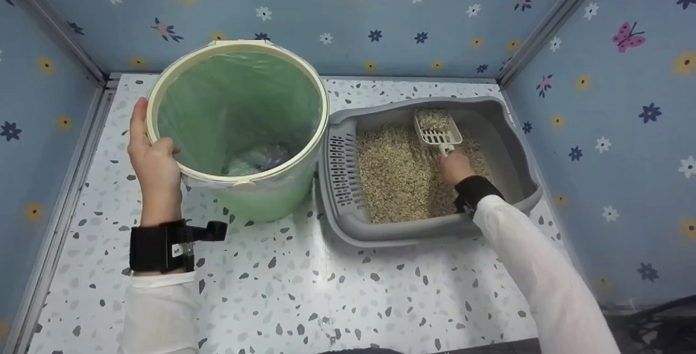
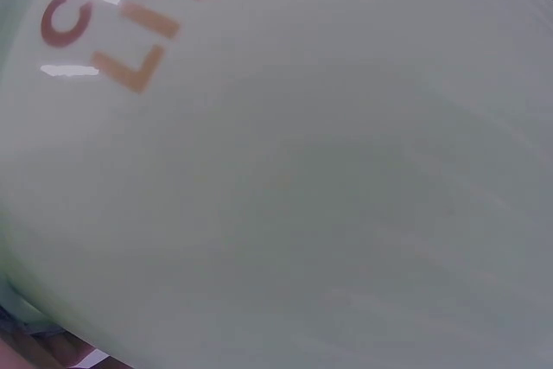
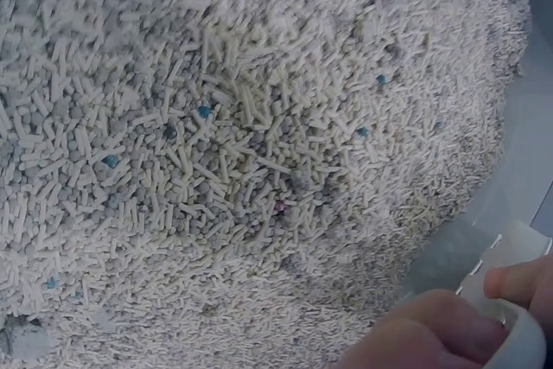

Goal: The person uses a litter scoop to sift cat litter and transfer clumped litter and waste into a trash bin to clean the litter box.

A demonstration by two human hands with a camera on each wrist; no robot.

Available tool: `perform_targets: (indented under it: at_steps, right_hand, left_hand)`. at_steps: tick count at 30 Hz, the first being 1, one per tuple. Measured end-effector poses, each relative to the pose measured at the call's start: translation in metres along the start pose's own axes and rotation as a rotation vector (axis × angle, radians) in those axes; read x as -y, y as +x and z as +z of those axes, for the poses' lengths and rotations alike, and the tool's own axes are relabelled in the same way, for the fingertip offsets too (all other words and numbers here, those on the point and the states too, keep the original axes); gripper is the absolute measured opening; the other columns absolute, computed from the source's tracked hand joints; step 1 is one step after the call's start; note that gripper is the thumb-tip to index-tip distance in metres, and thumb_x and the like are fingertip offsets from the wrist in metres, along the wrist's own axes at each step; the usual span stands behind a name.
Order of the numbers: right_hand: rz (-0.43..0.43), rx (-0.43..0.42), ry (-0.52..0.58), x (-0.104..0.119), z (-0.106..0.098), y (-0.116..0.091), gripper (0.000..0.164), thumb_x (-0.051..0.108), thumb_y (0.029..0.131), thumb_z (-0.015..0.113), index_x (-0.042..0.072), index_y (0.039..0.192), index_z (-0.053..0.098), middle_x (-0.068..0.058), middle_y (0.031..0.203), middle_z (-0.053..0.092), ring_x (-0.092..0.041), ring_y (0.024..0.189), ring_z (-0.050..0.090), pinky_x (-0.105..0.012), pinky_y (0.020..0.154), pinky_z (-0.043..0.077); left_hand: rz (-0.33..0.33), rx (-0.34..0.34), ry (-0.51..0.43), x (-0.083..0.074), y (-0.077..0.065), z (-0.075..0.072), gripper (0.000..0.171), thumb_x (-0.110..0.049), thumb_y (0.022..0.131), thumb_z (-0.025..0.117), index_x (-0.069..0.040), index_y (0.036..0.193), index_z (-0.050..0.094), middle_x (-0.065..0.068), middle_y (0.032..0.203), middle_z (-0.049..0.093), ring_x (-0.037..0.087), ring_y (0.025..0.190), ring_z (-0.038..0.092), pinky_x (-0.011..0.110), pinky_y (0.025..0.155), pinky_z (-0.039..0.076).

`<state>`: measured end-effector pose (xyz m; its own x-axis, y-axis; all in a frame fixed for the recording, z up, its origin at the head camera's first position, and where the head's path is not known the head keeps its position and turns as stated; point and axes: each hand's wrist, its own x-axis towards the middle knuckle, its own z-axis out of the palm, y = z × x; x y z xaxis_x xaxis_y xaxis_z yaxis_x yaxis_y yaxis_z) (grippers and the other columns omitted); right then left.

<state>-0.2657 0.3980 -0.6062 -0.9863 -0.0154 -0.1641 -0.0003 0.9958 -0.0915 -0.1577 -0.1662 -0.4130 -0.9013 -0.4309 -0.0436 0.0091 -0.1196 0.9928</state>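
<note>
My left hand (image 1: 157,161) grips the left rim of a round green trash bin (image 1: 266,202), lined with a clear bag. In the left wrist view the bin's pale side (image 2: 285,187) fills most of the picture, and a bit of the hand shows at the lower left corner. In my right hand (image 1: 455,168) is the handle of a white slotted litter scoop (image 1: 441,137), with some litter in its pan. The scoop is inside a grey litter box (image 1: 380,233). Pellet litter (image 3: 259,153) spreads across the right wrist view, with fingers on the handle at lower right.
Bin and litter box stand side by side on a white speckled surface (image 1: 261,294). A blue flowered back wall (image 1: 304,11) rises close behind them, with side walls at left and right. Crumpled plastic (image 1: 261,159) lies at the bin's bottom.
</note>
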Motion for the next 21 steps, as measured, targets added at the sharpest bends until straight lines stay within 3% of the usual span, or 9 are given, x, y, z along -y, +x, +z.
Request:
perform_targets:
  at_steps: [4,7,11,13,19,21]
  right_hand:
    - [0.158,0.077,0.182,0.052,-0.061,-0.044,0.051,0.035,0.102,0.031,-0.009,0.092,0.054,-0.023,0.083,0.056,-0.039,0.077,0.059,-0.049,0.071,0.05]
    - [0.136,0.102,0.146,0.075,-0.086,-0.064,0.044,0.024,0.102,0.034,-0.015,0.095,0.053,-0.03,0.09,0.057,-0.043,0.084,0.06,-0.05,0.076,0.05]
    - [0.112,0.107,0.108,0.083,-0.093,-0.07,0.046,0.022,0.103,0.032,-0.019,0.1,0.053,-0.035,0.095,0.057,-0.045,0.088,0.059,-0.052,0.08,0.049]
    - [0.15,0.133,0.158,0.086,-0.096,-0.07,0.045,0.024,0.103,0.033,-0.017,0.104,0.052,-0.027,0.091,0.057,-0.04,0.084,0.058,-0.05,0.081,0.049]
    - [0.023,0.198,0.066,0.087,-0.107,-0.066,0.043,0.021,0.102,0.031,-0.014,0.094,0.055,-0.03,0.092,0.057,-0.042,0.085,0.059,-0.051,0.084,0.048]
    - [0.043,0.199,0.086,0.087,-0.108,-0.065,0.045,0.022,0.102,0.031,-0.016,0.097,0.055,-0.034,0.1,0.056,-0.045,0.093,0.058,-0.052,0.088,0.046]
  left_hand:
    - [-0.006,-0.003,0.001,0.0,0.001,0.0,0.086,0.016,0.075,0.027,-0.027,0.15,0.026,-0.01,0.155,0.021,0.01,0.141,0.021,0.034,0.112,0.027]
    - [-0.007,-0.003,0.022,0.001,0.001,0.001,0.086,0.016,0.075,0.028,-0.027,0.15,0.025,-0.011,0.155,0.021,0.01,0.14,0.02,0.034,0.112,0.027]
    - [-0.008,-0.005,0.03,0.001,0.001,0.0,0.086,0.016,0.075,0.028,-0.028,0.15,0.025,-0.011,0.155,0.022,0.01,0.14,0.02,0.035,0.112,0.027]
    - [-0.01,-0.005,0.016,0.0,0.001,0.0,0.086,0.016,0.075,0.028,-0.027,0.15,0.025,-0.011,0.155,0.021,0.01,0.14,0.021,0.035,0.112,0.027]
    - [-0.013,-0.007,0.001,-0.001,0.0,-0.001,0.087,0.017,0.075,0.027,-0.027,0.15,0.025,-0.011,0.155,0.02,0.01,0.141,0.02,0.036,0.112,0.028]
    - [-0.01,-0.007,0.017,-0.002,0.0,-0.001,0.087,0.016,0.075,0.027,-0.028,0.15,0.025,-0.012,0.155,0.019,0.01,0.141,0.019,0.036,0.112,0.028]
